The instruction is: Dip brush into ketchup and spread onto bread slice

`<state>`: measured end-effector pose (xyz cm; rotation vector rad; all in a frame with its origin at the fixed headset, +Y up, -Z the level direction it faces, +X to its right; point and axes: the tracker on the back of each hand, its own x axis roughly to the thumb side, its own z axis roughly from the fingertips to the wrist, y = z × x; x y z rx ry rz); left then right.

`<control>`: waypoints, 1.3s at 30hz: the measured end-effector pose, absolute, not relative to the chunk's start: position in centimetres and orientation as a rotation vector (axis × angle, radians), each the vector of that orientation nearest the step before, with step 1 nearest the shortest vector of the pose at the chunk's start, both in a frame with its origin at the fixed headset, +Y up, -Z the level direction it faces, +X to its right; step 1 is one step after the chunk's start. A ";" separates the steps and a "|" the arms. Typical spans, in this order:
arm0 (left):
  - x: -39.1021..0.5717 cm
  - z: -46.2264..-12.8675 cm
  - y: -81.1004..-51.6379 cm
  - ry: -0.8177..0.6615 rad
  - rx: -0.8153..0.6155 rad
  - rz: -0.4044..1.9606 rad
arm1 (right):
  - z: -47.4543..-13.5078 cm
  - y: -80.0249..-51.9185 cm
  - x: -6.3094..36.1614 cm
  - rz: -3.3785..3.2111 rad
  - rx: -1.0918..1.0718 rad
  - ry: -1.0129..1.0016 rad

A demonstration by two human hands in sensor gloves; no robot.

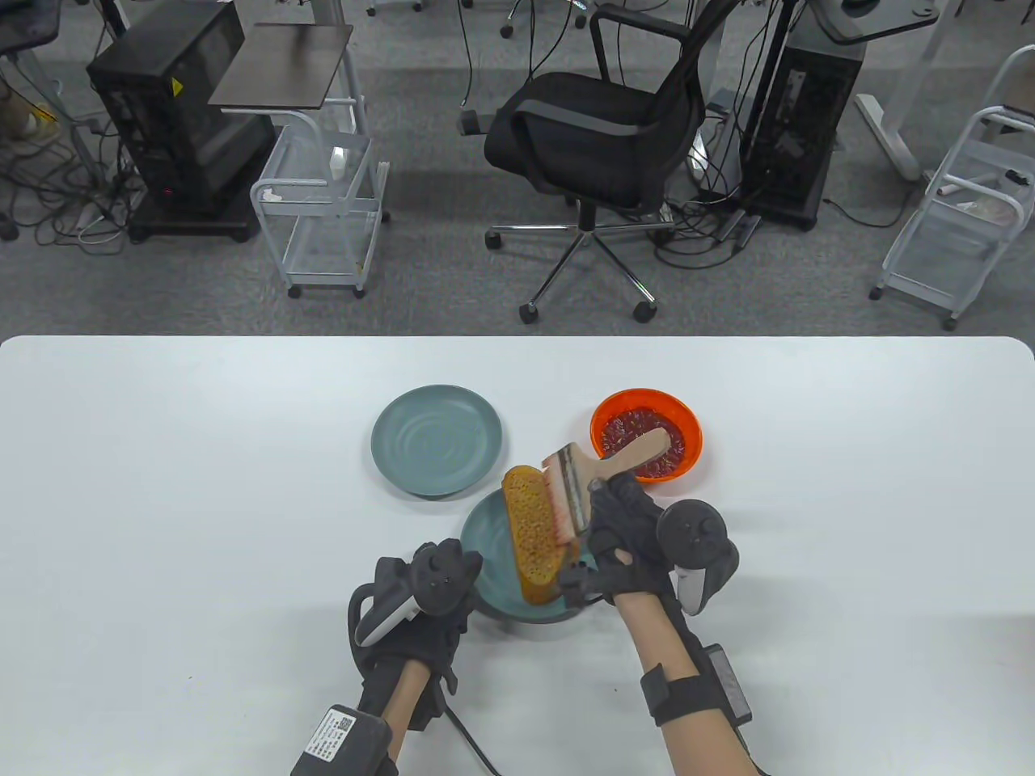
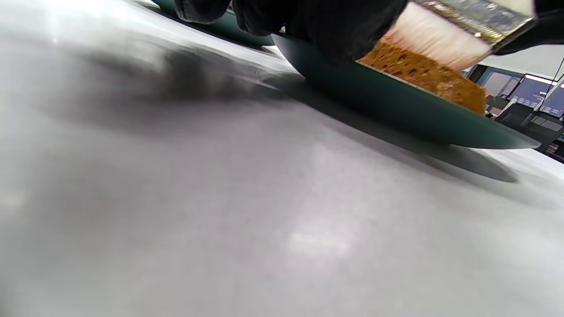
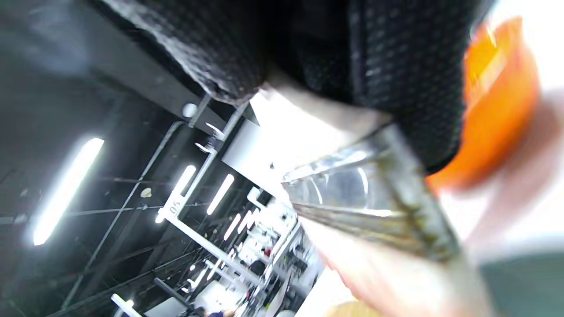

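Nearest us, our left hand (image 1: 437,578) presses the near plate (image 1: 485,529); whether its fingers close on the rim we cannot tell. Our right hand (image 1: 627,533) grips the brush (image 1: 582,477), bristles on the bread slice (image 1: 531,533). We judge light, even strokes lengthwise best. Beyond sits the ketchup bowl (image 1: 647,435).

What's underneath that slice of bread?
The bread slice lies on a teal plate, whose rim the left hand holds. The right hand holds the brush on top. The plate's middle is covered.
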<state>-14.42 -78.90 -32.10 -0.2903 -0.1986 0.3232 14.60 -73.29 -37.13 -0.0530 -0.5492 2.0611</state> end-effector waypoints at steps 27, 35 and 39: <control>-14.7 -31.9 -78.9 -0.195 -0.308 0.351 | -37.7 -75.1 14.0 1.869 -0.083 -0.342; -14.8 -31.9 -79.2 -0.198 -0.324 0.396 | -37.2 -74.8 12.9 1.791 -0.049 -0.303; -14.9 -31.9 -79.2 -0.196 -0.327 0.414 | -36.7 -75.3 10.5 1.855 0.019 -0.275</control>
